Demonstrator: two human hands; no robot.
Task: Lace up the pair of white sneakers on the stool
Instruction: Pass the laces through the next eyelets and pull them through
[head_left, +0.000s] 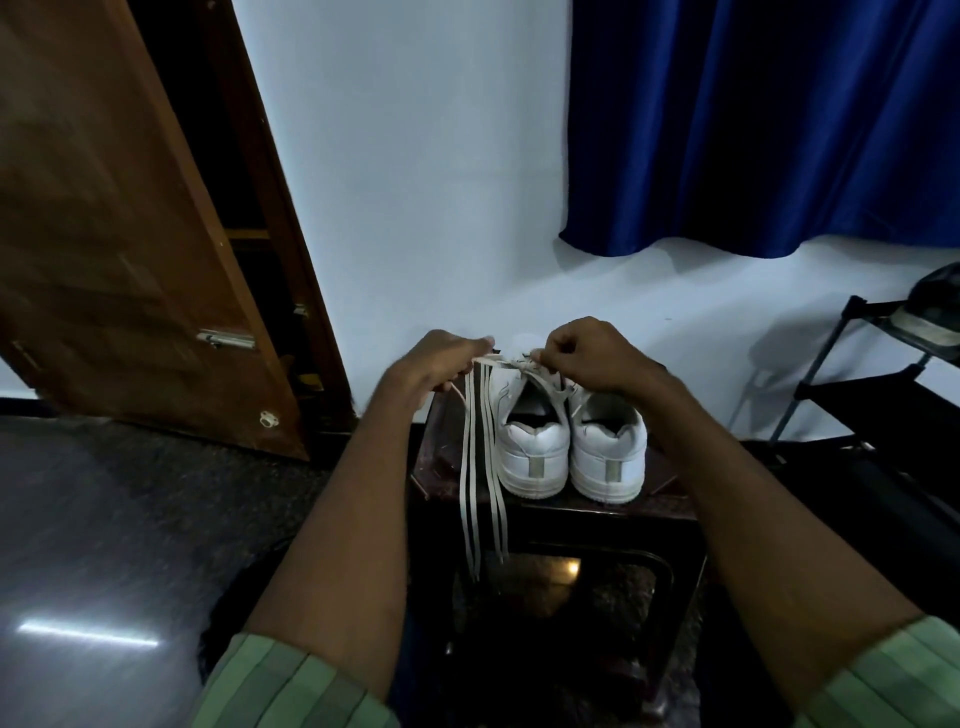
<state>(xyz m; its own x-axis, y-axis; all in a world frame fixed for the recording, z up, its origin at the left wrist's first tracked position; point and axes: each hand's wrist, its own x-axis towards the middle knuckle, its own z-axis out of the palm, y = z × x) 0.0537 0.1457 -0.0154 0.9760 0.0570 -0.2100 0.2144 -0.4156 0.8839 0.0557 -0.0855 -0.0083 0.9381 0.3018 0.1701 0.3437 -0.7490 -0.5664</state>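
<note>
Side by side, heels toward the camera, the two white sneakers (571, 447) stand on a dark stool (670, 506) against the white wall. Over the left shoe, the left hand (441, 364) grips pale laces (480, 467) whose loose ends hang past the stool's edge, while the right hand (587, 358) pinches a lace near the tongue. Beyond hang a blue curtain (753, 130) and a wooden door (114, 234).

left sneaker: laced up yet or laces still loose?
Still loose. Long lace strands hang from the left hand past the stool edge; the right hand pinches lace over the left sneaker. Eyelets hidden.
</note>
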